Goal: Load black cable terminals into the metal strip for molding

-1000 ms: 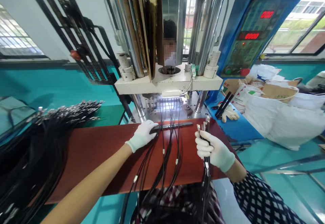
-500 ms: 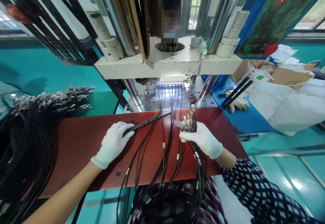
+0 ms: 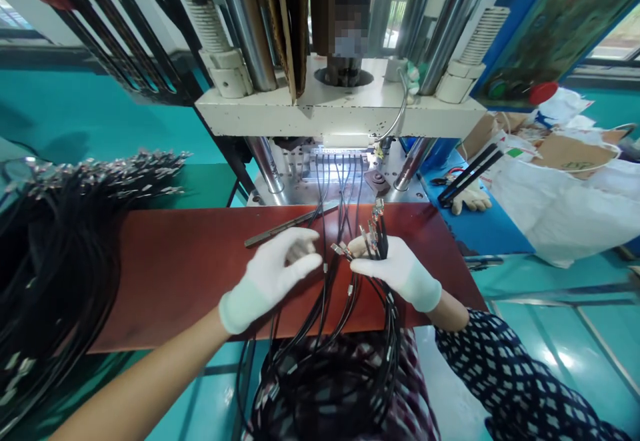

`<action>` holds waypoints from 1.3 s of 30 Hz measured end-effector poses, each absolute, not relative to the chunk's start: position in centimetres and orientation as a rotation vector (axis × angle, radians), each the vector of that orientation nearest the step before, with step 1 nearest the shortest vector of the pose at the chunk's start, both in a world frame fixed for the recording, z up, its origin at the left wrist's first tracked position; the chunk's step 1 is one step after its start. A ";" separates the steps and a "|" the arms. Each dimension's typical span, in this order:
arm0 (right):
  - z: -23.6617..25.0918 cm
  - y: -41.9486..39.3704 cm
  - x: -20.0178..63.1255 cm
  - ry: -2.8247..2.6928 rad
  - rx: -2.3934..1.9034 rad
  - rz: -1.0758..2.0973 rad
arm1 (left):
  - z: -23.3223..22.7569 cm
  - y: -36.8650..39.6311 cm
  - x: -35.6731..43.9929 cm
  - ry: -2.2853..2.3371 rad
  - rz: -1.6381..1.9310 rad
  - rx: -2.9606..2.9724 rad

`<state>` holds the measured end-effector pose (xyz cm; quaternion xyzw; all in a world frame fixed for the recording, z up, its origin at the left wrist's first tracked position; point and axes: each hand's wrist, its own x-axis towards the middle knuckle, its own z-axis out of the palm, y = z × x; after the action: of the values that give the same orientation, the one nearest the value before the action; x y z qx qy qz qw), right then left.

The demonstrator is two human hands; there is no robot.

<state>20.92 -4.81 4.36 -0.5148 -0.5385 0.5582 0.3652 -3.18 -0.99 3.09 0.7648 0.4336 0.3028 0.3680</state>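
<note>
Grip R: your right hand (image 3: 397, 269) is clamped round a bunch of black cables (image 3: 376, 241); metal connector tips fan up and out above the fist, cable tails drop twd your lap.
Grip L: your left hand (image 3: 273, 274) is spread, fingers apart, holding nothing; fingertips (image 3: 306, 238) point at the connector tips, close but w/ a gap.
Key relation: bunch sits just right of the L hand, across that gap. Its long axis runs near-to-far, tips pointing away from you twd the press. The lowest tips (image 3: 340, 249) splay left, so they're the ones nearest your L fingers.
Nearer hand: L is the free one and closest to the tips; R is already on the bunch.
In the way: loaded cables (image 3: 324, 254) run lengthwise betw. your two hands from lap to press, under and beside the L fingertips; looks easy to snag one, as far as I can judge.
Surface: red-brown board (image 3: 175, 274) under both hands.
Just beyond L hand: thin metal bar (image 3: 287, 226) lying on the board, slanted, untouched.
Farther: press fixture (image 3: 340, 160), lit, w/ the loaded cable ends plugged in a row.
Far L: big heap of black cables w/ metal ends (image 3: 100, 181), well apart.
Far R: spare glove (image 3: 470, 199) on the blue shelf, white sacks (image 3: 565, 208) behind.
</note>
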 end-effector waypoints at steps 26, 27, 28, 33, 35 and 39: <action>3.3 -6.3 18.5 -1.280 -1.494 1.729 | 0.1 5.5 -4.8 1.643 0.213 2.669; 3.3 -6.3 18.4 -1.290 -1.471 1.738 | -0.3 6.4 -4.6 1.621 0.133 2.683; 3.3 -6.4 18.5 -1.302 -1.432 1.760 | -0.6 7.0 -4.4 1.598 0.086 2.694; 3.1 -6.2 20.0 -1.232 -1.293 1.927 | 0.1 4.9 -6.8 1.752 -0.070 2.536; 3.2 -5.9 20.4 -1.188 -1.256 1.988 | 1.3 3.1 -8.9 1.860 -0.003 2.297; 3.9 -4.9 19.0 -1.209 -1.181 2.089 | 3.5 0.5 -10.6 1.534 0.528 1.722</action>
<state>18.96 -4.93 3.86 -0.4281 -0.4385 0.7574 0.2254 -10.62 0.49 3.47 0.6738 0.6002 0.2066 0.3782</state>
